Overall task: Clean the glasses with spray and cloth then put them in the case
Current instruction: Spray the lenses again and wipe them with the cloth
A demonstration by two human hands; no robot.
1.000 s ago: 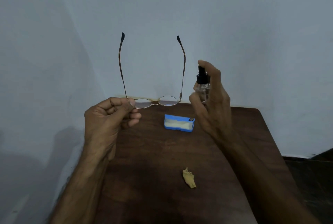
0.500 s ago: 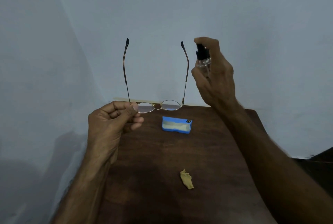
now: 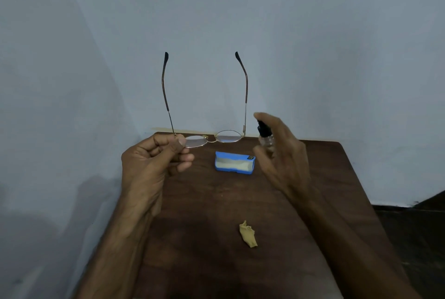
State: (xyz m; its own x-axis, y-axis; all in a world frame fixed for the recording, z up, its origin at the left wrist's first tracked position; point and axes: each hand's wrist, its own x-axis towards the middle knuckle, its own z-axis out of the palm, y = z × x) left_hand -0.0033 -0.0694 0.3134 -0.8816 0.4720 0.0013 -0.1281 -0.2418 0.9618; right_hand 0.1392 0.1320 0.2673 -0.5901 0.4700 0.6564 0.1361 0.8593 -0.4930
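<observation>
Head view: left hand [image 3: 154, 161] pinches the glasses [image 3: 227, 136] by one rim above the table [image 3: 204, 202]; right hand [image 3: 286, 156] grips the spray bottle [image 3: 265, 138] just beside them. Aim the nozzle squarely at each lens, misting lightly.

Our left hand [image 3: 154, 163], centre-left of the frame, pinches the glasses [image 3: 227, 137] at thumb and forefinger; our right hand [image 3: 287, 156], centre-right, grips the bottle [image 3: 266, 141], forefinger on top.

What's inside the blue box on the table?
Only pale lining shows inside the open blue glasses case. No glasses are in it: the left hand holds them above the table. The case's near wall may hide a strip of its floor.
</observation>
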